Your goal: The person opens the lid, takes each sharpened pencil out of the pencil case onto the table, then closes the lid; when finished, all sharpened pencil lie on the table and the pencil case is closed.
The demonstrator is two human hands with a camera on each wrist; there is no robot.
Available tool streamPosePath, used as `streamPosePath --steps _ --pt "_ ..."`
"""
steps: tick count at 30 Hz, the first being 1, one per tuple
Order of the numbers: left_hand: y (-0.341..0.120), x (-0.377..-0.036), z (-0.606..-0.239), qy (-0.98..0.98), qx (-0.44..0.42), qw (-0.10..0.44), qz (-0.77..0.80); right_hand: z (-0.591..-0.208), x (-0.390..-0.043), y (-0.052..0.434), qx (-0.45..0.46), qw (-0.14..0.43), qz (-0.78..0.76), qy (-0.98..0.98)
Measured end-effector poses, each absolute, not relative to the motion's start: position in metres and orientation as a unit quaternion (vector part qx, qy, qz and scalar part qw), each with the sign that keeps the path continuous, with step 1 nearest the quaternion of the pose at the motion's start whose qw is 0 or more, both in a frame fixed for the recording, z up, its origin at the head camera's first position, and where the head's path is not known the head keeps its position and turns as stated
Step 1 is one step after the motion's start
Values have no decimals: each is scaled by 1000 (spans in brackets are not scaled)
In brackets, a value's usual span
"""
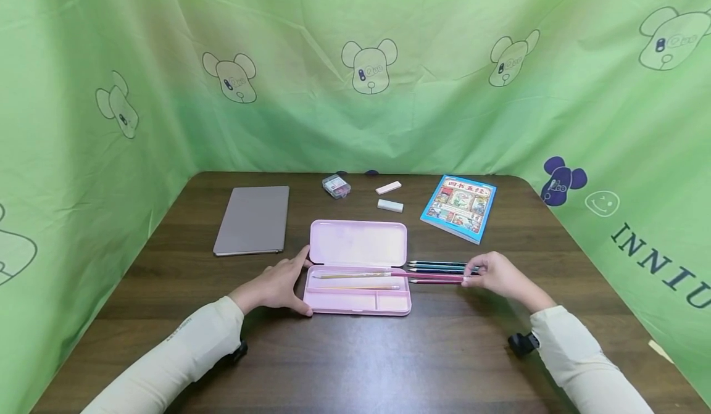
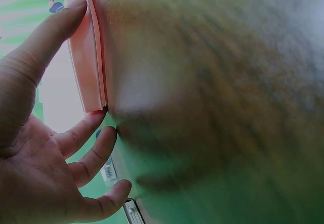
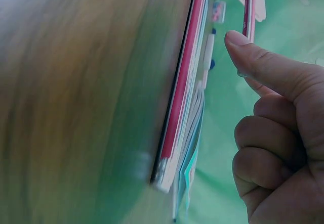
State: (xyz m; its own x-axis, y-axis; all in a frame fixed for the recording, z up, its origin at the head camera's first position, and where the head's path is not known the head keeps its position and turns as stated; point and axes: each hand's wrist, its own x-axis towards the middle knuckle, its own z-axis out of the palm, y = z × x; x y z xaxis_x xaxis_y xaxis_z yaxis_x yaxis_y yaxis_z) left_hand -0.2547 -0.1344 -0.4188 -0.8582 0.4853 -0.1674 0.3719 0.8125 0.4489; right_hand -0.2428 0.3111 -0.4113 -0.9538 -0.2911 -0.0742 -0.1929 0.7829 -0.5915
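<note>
An open pink pencil case [image 1: 355, 244] lies in the middle of the brown table [image 1: 355, 352], with two pencils [image 1: 355, 287] in its tray. My left hand [image 1: 278, 285] rests against the case's left side, fingers straight, thumb at the front corner; the left wrist view shows the fingertips [image 2: 96, 120] touching the pink case [image 2: 86, 57]. My right hand [image 1: 494, 273] pinches the back end of a red pencil [image 1: 430, 275] whose front end reaches over the tray. Several more pencils [image 1: 439, 266] lie beside it on the table. In the right wrist view the thumb [image 3: 263, 64] is extended and the other fingers are curled.
A grey closed notebook [image 1: 252, 219] lies at the back left. A small clear box [image 1: 336, 186], two erasers [image 1: 388, 187] [image 1: 390, 205] and a colourful book [image 1: 460, 207] lie behind the case. Green cloth [image 1: 355, 93] walls in the table on three sides.
</note>
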Motion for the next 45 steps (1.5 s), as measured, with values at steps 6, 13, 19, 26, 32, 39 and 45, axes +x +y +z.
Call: streamPosePath --steps 6,13,19,26,32,39,45 --pt "-135 -255 -419 941 228 140 206 -412 -237 326 -115 70 -286 949" --pt "-135 -255 -419 941 228 141 206 -412 -230 345 -101 67 -273 954" --pt "-135 -255 -421 940 233 136 208 -413 -228 358 -85 76 -259 959" --pt "-135 -257 -422 941 234 132 207 -415 -231 357 -113 66 -245 961" --pt "-135 -257 -422 940 233 135 208 -416 -235 350 -105 60 -246 962" --pt "-136 -257 -422 940 234 134 210 -411 -243 340 -94 79 -272 954" --pt "-135 -257 -422 940 234 134 208 -409 -249 326 -101 101 -284 948"
